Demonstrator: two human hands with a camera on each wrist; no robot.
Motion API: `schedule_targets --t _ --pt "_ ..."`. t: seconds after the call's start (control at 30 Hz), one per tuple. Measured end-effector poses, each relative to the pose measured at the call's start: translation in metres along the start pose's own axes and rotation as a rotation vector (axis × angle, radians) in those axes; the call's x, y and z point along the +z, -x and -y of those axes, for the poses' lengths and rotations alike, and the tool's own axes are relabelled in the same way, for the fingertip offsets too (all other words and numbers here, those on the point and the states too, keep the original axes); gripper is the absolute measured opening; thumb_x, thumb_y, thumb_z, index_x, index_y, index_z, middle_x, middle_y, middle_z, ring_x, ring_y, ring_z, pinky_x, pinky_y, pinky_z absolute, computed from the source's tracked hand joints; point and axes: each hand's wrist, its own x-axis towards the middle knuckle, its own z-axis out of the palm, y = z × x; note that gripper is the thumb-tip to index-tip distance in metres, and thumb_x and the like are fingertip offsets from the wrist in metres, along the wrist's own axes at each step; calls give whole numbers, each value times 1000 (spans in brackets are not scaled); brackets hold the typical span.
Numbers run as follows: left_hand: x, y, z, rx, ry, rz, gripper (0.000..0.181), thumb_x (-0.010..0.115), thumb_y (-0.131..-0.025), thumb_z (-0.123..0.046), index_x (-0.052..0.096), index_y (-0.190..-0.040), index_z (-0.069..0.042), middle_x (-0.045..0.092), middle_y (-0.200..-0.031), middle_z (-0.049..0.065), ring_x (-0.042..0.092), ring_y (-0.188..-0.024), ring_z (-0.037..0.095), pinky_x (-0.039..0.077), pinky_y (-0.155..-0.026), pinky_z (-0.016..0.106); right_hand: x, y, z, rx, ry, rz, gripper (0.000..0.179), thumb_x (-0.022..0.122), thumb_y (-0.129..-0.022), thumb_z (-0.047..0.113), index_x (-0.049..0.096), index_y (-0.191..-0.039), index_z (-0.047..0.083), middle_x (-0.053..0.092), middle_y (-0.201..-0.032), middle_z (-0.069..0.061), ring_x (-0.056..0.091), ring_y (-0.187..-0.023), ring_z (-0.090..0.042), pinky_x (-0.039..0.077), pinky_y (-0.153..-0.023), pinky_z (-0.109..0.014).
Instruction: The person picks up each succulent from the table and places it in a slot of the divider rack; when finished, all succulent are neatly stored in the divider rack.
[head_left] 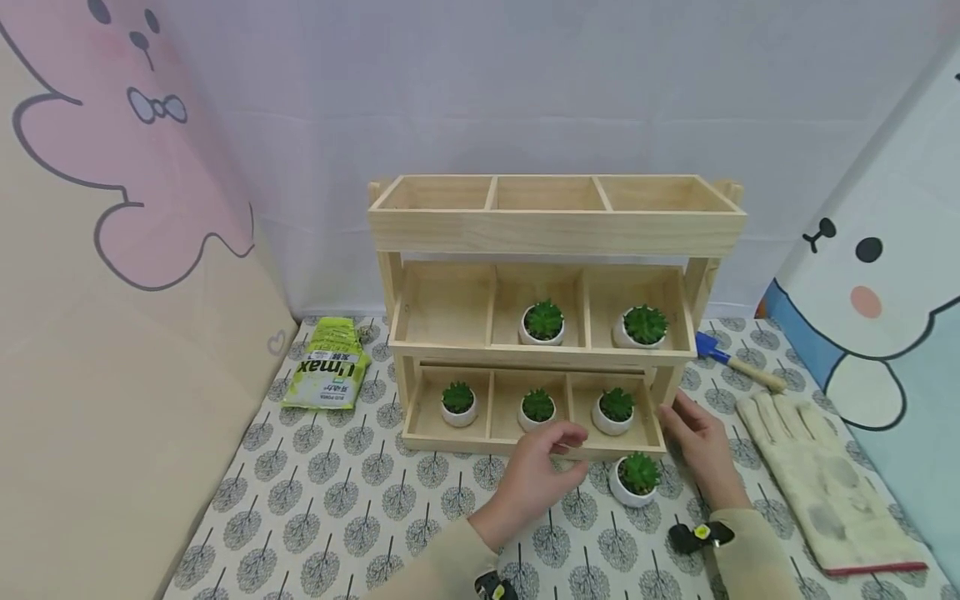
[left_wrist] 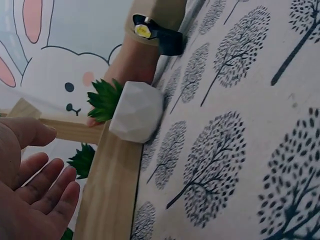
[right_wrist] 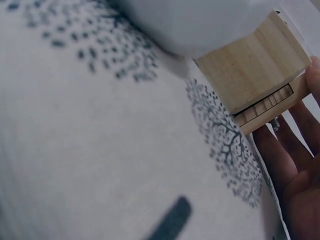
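A three-tier wooden plant stand (head_left: 558, 232) faces me, each tier split into three compartments. Small green succulents in white pots sit in it: two on the middle tier, three on the bottom one. Another potted succulent (head_left: 634, 478) is on the cloth, before the stand's front right corner. My left hand (head_left: 534, 475), fingers loosely bent and holding nothing, hovers at the bottom tier's front board, left of that pot. At the stand's lower right end, my right hand (head_left: 699, 446) grips the wood, thumb on the near side and fingers beyond; the right wrist view shows this contact (right_wrist: 295, 170) partly.
A yellow-green Umax packet (head_left: 327, 367) lies left of the stand. To the right are a blue-headed trowel (head_left: 731, 358) with a wooden handle and a pair of cream work gloves (head_left: 825, 483). Tree-patterned cloth (head_left: 315, 500) covers the table; printed curtains hang behind and beside it.
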Motion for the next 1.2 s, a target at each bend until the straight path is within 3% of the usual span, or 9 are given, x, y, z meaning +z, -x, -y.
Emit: schedule_targets --t 0.13,0.3,0.47,0.83,1.07,1.2 --pt "17 1 7 -39 -15 48 40 78 -93 -8 67 -131 -7 69 -125 3 64 -113 10 53 -99 25 0 -2 0 -1 6 0 63 60 -106 44 42 -161 17 49 -156 -17 52 -138 -29 44 -93 -7" --pt "36 -2 9 -90 -75 103 48 82 -91 -15 66 -136 -13 67 -129 -6 63 -116 8 50 -101 21 0 -2 -1 -12 -19 -4 63 60 -106 42 42 -160 15 48 -155 -18 52 -129 -4 44 -91 -6" --pt "49 -5 8 -80 -184 133 54 86 -88 -23 67 -138 -19 67 -130 -10 62 -117 5 49 -100 22 1 0 -1 -22 -75 -8 60 61 -107 36 44 -159 11 48 -154 -23 51 -117 11 47 -91 -8" --pt "70 -14 5 -84 -207 193 61 89 -86 -29 64 -141 -24 63 -135 -13 57 -122 2 46 -102 19 0 2 1 -3 -78 12 60 60 -107 38 42 -160 17 47 -156 -18 50 -124 6 46 -92 -8" --pt "79 -20 5 -46 -257 210 63 91 -84 -28 64 -140 -21 63 -135 -12 57 -121 0 45 -101 16 1 2 1 -12 -123 7 59 61 -107 33 43 -160 15 45 -156 -21 51 -122 9 47 -93 -9" --pt "83 -22 6 -62 -277 232 64 90 -84 -28 63 -142 -21 62 -137 -13 56 -122 0 45 -101 16 1 2 2 0 -126 7 60 61 -107 35 42 -160 15 45 -157 -20 51 -121 9 48 -91 -9"
